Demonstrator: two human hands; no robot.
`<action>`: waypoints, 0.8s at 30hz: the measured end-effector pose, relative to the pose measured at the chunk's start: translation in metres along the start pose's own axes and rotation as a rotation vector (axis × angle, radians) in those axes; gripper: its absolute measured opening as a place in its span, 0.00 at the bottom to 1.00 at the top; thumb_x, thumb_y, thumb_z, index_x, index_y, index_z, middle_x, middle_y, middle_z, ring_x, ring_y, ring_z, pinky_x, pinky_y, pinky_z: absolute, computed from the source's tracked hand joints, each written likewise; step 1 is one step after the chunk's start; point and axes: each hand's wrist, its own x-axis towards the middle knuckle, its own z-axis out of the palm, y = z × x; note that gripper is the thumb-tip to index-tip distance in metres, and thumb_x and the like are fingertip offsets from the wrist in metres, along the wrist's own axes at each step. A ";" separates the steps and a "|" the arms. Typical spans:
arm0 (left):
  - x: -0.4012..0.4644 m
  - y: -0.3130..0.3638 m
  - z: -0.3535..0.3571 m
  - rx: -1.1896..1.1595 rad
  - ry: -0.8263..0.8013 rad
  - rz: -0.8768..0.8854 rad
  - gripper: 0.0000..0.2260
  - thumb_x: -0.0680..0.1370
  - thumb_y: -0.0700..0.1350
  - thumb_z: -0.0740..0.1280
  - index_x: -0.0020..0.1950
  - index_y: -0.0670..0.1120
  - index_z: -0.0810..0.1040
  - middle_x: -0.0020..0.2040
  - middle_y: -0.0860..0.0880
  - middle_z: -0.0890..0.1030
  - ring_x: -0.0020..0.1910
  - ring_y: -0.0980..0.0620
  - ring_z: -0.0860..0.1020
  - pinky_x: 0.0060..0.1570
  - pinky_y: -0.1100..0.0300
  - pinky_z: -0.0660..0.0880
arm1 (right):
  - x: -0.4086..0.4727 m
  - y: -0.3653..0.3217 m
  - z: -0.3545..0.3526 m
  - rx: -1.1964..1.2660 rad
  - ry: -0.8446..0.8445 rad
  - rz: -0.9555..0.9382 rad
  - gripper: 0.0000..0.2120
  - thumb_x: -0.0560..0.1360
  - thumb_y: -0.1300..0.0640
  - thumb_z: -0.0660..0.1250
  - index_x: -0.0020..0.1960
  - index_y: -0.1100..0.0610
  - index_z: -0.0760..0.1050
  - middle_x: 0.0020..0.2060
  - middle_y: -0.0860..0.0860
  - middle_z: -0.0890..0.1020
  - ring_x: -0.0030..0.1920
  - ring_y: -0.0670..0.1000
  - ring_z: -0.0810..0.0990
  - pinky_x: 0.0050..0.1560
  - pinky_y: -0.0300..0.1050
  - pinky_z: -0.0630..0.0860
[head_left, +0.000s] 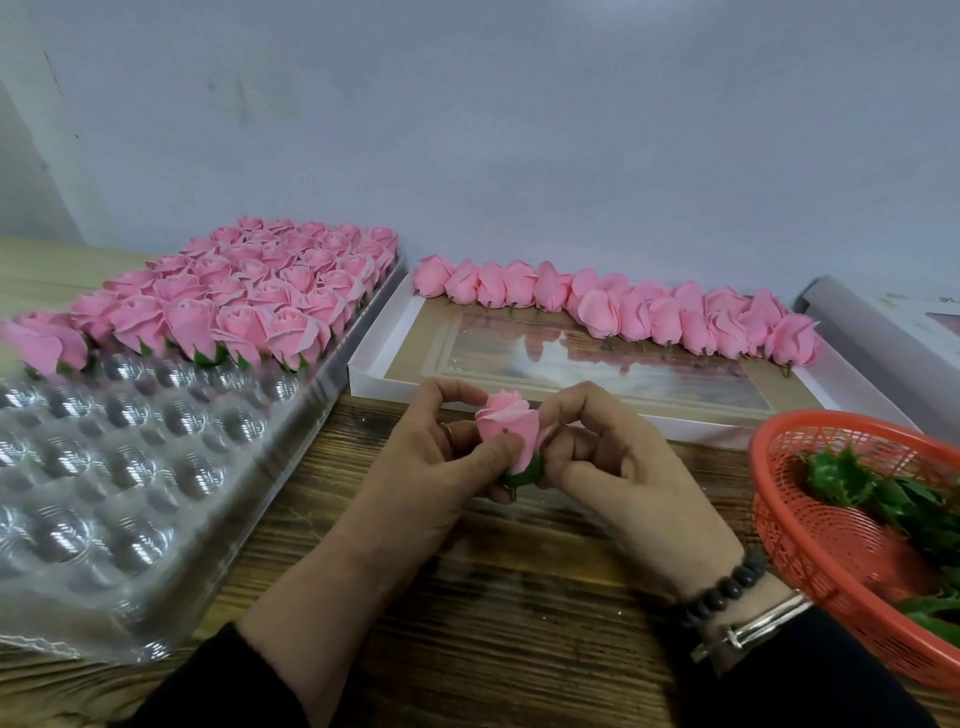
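Pink foam rose head (506, 428), green calyx fitted: pinched by left hand (441, 462) and right hand (618, 467). Clear plastic dimpled tray (130, 447), left edge of wooden desk (519, 597): far half filled. Bare pink buds (634, 312) remain.

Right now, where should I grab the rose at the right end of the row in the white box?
Pinch the end rose low on its bud, just above the stub, coming from the near right. It lies on its side in the white box, stub toward you, neighbours only on its left, so that side looks free.

Craft workbench: trays (291, 400) of artificial roses (249, 306)
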 end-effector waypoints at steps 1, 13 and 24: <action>0.000 0.000 0.000 0.009 -0.003 -0.006 0.15 0.68 0.44 0.71 0.51 0.51 0.71 0.41 0.46 0.84 0.36 0.54 0.80 0.34 0.64 0.76 | 0.000 0.000 0.000 -0.009 -0.001 0.007 0.11 0.64 0.66 0.60 0.43 0.56 0.74 0.30 0.54 0.73 0.34 0.53 0.68 0.37 0.46 0.65; -0.001 0.003 0.001 0.003 0.002 -0.021 0.17 0.67 0.46 0.71 0.52 0.47 0.70 0.39 0.48 0.84 0.34 0.56 0.80 0.32 0.65 0.76 | -0.002 -0.001 0.001 -0.210 -0.023 -0.112 0.23 0.67 0.76 0.59 0.48 0.49 0.73 0.36 0.50 0.72 0.37 0.55 0.73 0.39 0.33 0.68; -0.003 0.007 0.001 0.042 -0.058 -0.057 0.22 0.67 0.46 0.70 0.58 0.47 0.68 0.43 0.46 0.84 0.39 0.53 0.81 0.37 0.64 0.76 | 0.000 0.000 -0.002 -0.200 0.053 -0.128 0.12 0.72 0.74 0.62 0.41 0.58 0.75 0.35 0.54 0.74 0.35 0.56 0.73 0.38 0.45 0.71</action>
